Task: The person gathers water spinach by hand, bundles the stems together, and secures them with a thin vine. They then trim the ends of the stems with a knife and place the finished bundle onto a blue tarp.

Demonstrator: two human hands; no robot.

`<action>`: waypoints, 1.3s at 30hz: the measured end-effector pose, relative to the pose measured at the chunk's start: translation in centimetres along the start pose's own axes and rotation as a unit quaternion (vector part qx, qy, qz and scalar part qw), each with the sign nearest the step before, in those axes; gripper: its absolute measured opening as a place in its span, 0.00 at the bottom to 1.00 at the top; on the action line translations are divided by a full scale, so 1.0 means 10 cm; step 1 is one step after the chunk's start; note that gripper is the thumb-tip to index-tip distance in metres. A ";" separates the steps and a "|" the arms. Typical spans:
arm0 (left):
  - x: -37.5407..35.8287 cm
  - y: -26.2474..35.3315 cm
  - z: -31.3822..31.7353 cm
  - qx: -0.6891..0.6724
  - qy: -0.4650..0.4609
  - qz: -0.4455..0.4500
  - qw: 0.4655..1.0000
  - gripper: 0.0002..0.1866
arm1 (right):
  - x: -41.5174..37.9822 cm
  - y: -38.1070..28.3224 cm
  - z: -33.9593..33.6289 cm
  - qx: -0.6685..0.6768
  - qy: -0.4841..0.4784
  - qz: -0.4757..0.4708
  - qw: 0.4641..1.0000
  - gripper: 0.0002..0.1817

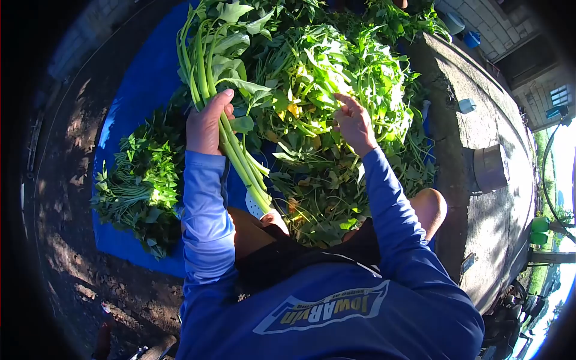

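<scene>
My left hand (211,123) is closed around a bundle of long, thick green stems with broad leaves (237,150), which look like leafy greens. The leaves spread at the far end, and the pale cut ends point down toward my lap. Over the big heap of loose leafy greens (324,66) is my right hand (355,123). Its index finger reaches forward and the other fingers curl in among the leaves. Whatever may be between those fingers is too small to make out.
A blue tarp (133,90) lies under the greens. On the left sits a sorted pile of stemmed greens (144,186). To the right runs a concrete ledge (450,120) with a grey block-like object (489,168) on it. My bare knee (429,210) is beside the heap.
</scene>
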State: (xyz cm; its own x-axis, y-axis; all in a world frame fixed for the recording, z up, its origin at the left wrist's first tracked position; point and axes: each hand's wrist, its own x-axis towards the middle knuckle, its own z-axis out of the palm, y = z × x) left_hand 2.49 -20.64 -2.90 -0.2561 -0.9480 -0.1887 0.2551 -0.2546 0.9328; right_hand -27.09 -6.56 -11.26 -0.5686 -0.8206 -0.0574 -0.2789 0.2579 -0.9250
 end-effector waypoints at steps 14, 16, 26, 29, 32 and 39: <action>-0.13 -0.37 0.25 0.067 -0.108 0.091 0.988 0.11 | -0.66 -0.89 -0.74 0.102 0.075 -0.110 0.986 0.23; -0.22 -0.38 0.40 0.016 -0.147 0.071 0.987 0.10 | -0.74 -1.12 -0.79 -0.025 0.108 -0.145 0.983 0.23; -0.30 -1.49 0.82 -0.232 -0.195 -0.159 0.940 0.16 | -0.70 -0.45 0.15 0.001 -0.089 -0.111 0.990 0.20; -0.25 -1.90 0.58 -0.293 -0.281 -0.249 0.879 0.25 | -0.94 -0.17 0.38 -0.064 -0.038 -0.089 0.993 0.19; -0.42 -1.87 0.77 -0.304 -0.217 -0.270 0.887 0.26 | -0.98 0.13 0.54 -0.108 0.016 -0.105 0.988 0.17; -0.18 -2.52 0.48 -0.181 -0.069 -0.236 0.952 0.16 | -1.14 0.30 0.75 -0.097 -0.068 -0.160 0.980 0.13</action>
State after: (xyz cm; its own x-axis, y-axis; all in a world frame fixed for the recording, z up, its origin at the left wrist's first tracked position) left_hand -7.98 -11.61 -24.56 -0.5350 -0.6847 -0.4950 0.3799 -0.7183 0.5829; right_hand -15.62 -0.28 -16.22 -0.3241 -0.9321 0.1618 -0.5745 0.0580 -0.8164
